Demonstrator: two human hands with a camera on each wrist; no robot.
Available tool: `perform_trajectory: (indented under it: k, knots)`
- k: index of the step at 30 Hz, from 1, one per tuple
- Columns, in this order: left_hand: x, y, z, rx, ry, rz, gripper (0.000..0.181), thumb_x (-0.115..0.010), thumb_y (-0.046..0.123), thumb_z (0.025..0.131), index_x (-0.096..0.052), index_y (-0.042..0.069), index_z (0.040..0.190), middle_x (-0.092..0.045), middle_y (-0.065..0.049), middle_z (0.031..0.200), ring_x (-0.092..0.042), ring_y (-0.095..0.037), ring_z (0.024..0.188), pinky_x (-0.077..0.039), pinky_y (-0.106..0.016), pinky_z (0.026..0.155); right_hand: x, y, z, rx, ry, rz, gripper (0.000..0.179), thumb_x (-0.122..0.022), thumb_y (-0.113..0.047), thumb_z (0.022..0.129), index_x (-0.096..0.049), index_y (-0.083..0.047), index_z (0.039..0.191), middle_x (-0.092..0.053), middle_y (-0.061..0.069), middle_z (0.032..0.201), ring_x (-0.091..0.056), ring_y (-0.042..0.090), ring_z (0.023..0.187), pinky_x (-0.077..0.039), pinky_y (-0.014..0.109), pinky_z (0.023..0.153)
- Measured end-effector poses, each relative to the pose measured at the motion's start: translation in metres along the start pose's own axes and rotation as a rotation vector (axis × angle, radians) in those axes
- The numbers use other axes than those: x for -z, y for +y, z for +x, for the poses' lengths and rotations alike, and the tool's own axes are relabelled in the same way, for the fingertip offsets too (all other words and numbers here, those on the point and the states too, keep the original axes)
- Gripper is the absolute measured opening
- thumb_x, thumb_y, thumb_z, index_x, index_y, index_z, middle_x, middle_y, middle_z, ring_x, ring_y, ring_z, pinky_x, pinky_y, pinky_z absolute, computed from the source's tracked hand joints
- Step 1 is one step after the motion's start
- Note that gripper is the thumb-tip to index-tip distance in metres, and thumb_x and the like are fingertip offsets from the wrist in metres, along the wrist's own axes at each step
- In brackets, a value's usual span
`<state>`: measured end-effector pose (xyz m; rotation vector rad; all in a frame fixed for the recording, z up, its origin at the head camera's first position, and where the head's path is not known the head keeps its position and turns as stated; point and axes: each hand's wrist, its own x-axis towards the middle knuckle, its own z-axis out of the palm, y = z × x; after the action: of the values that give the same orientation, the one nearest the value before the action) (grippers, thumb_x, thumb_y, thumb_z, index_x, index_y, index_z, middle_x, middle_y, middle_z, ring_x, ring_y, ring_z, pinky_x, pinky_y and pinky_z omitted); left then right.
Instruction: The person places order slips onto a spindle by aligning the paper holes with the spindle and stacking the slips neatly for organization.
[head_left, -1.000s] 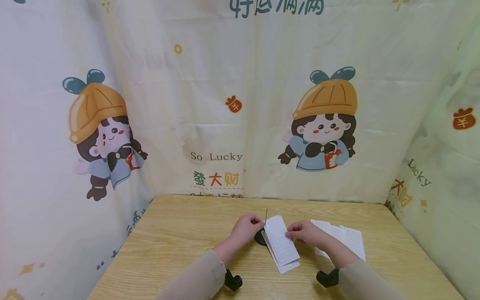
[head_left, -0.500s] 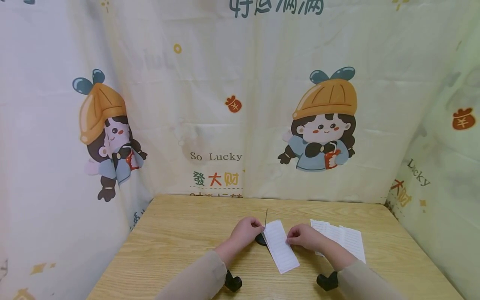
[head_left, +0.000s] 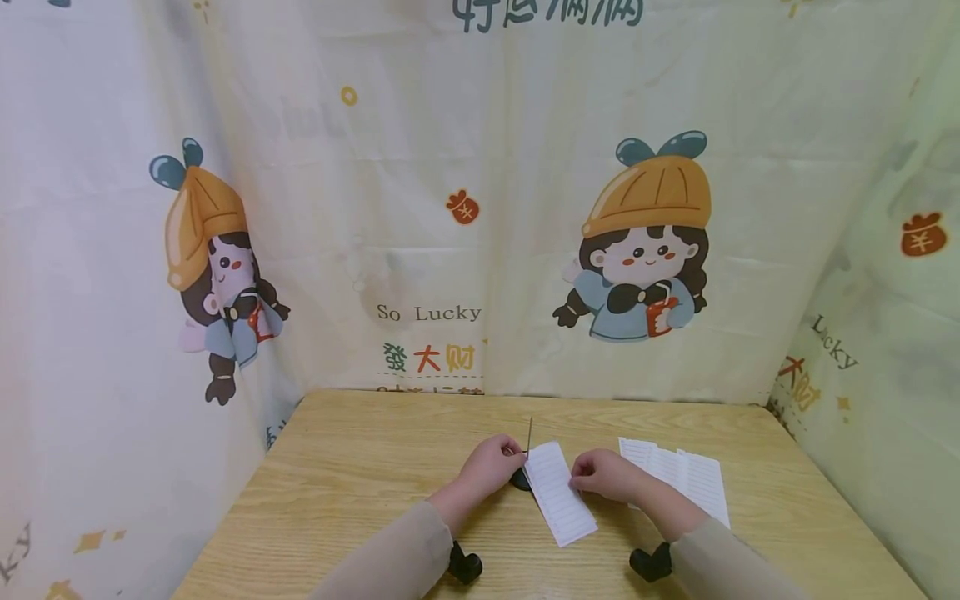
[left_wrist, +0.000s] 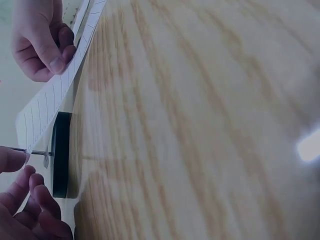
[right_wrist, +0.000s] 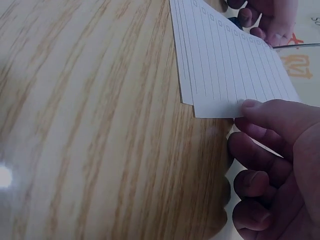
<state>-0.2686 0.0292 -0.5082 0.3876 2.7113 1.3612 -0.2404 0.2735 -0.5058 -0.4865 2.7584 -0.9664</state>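
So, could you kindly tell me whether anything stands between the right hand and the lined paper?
Nothing visible does: the right hand pinches the lined paper at its long edge with its fingers.

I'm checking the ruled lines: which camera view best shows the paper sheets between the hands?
Right wrist: the paper sheets appear close up, ruled lines distinct. The head view shows them small, printing faint; the left wrist view, slanted and narrow.

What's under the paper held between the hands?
A second sheet peeks out beneath the paper; the black base sits below one corner. The rest of what the paper covers can't be seen.
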Motion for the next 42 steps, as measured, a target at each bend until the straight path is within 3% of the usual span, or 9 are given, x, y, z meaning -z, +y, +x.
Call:
perform_trajectory:
  k: [11,28,42]
  knots:
    - [0.000,0.001,-0.001,-0.005,-0.010,0.016,0.013,-0.070,0.024,0.092,-0.065,0.014,0.085,-0.058,0.004,0.080,-0.051,-0.013,0.071,-0.042,-0.030,0.065,0.000,-0.003,0.001,-0.041,-0.008,0.006,0.015,-0.070,-0.021,0.093,-0.065,-0.014,0.079,-0.052,-0.007,0.065,-0.046,0.010,0.062,-0.037,0.026,0.057]
    - [0.000,0.005,-0.002,0.045,-0.022,0.183,0.021,-0.072,0.026,0.090,-0.060,0.017,0.075,-0.055,0.003,0.069,-0.048,-0.014,0.059,-0.038,-0.029,0.055,-0.001,-0.012,-0.001,-0.077,0.018,-0.076,0.023,-0.075,-0.018,0.087,-0.059,-0.014,0.071,-0.050,-0.005,0.062,-0.046,0.012,0.061,-0.036,0.027,0.057]
    - [0.000,0.000,-0.002,0.041,-0.011,0.196,0.017,-0.074,0.027,0.089,-0.060,0.015,0.088,-0.057,0.004,0.078,-0.051,-0.013,0.070,-0.042,-0.031,0.065,-0.003,-0.013,-0.004,-0.105,0.044,-0.094,0.020,-0.076,-0.021,0.087,-0.061,-0.016,0.075,-0.052,-0.004,0.066,-0.048,0.013,0.064,-0.038,0.028,0.059]
